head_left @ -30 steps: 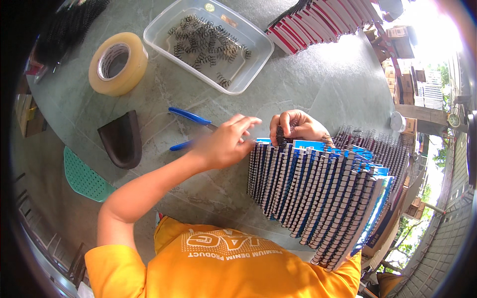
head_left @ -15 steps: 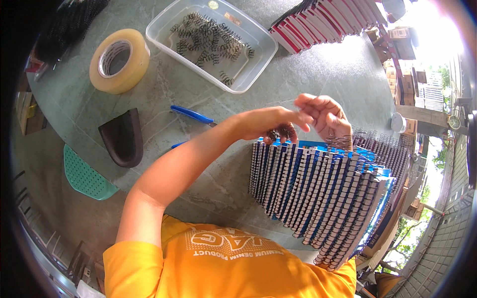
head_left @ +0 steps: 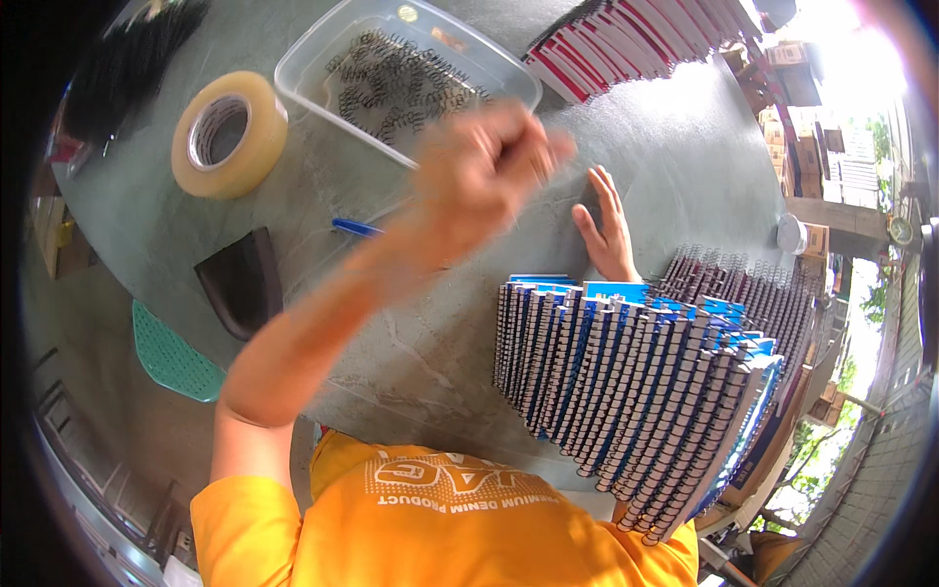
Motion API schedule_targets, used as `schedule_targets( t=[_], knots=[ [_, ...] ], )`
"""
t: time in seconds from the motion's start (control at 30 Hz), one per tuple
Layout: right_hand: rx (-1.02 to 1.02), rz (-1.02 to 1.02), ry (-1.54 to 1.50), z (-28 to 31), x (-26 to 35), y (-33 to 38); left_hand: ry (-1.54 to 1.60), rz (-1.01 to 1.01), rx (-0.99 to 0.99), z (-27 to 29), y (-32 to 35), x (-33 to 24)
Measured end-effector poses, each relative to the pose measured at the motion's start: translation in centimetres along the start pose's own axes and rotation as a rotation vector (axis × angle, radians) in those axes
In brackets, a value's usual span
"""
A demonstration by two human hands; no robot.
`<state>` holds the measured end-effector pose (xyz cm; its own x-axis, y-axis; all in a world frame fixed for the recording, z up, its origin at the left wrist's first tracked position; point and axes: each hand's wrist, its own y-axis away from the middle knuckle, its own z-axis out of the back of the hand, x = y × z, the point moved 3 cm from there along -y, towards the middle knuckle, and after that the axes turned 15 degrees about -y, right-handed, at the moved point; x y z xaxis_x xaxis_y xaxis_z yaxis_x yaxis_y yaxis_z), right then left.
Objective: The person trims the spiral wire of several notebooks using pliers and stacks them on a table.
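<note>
My left hand hangs over the table at the near right edge of a clear plastic box. Motion smears its fingers, so their grip is unclear. Small black wire coils lie in a heap inside the box. Beyond a stack of blue-covered spiral notebooks, my right hand shows with fingers stretched out, thumb apart and nothing in it. The stack hides its wrist. One blue handle of a hand tool pokes out past my left forearm, which covers the rest.
A large roll of clear tape stands left of the box, with a dark curved block nearer me. Red-and-white books are stacked at the far right. More spiral-bound books adjoin the blue stack. A green perforated seat is below the table edge.
My left hand has left the top of the notebook stack and swung up and left to the plastic box. The right hand has dropped lower behind the stack, its fingers straightened.
</note>
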<state>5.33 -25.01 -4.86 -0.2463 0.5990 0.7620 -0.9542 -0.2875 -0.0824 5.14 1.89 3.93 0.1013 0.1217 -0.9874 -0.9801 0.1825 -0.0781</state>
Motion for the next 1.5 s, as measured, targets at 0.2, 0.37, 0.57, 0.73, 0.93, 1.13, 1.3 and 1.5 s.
schedule_targets(
  t=[0.2,0.37,0.57,0.73,0.93,1.13,1.3,1.5],
  knots=[
    [0.138,0.098,0.082,-2.4,0.5,-2.9,-1.572,-0.443,-0.379,5.1,-5.2,0.2],
    [0.059,0.144,0.202,-2.5,0.7,-1.6,-1.344,-0.455,-0.19,1.6,-12.0,-0.2],
    [-0.019,0.055,0.213,-1.2,0.2,1.5,-1.497,0.344,0.453,2.7,-21.8,7.0],
    [-0.084,0.057,0.258,-1.5,1.1,1.9,-1.481,0.253,0.43,3.8,-24.3,9.7],
    [-0.062,-0.001,0.259,-1.2,0.2,2.1,-0.897,-0.44,-0.263,5.8,-15.9,0.2],
    [0.056,-0.08,-0.071,1.4,0.7,2.7,-0.977,-0.579,-0.145,7.3,-0.7,-2.2],
    [0.055,-0.676,-1.108,8.4,1.5,4.6,-1.258,-0.38,0.527,7.3,9.2,3.2],
    [0.015,-0.583,-0.869,16.6,12.4,5.0,-1.257,-0.346,0.569,7.5,10.8,5.5]
  ],
)
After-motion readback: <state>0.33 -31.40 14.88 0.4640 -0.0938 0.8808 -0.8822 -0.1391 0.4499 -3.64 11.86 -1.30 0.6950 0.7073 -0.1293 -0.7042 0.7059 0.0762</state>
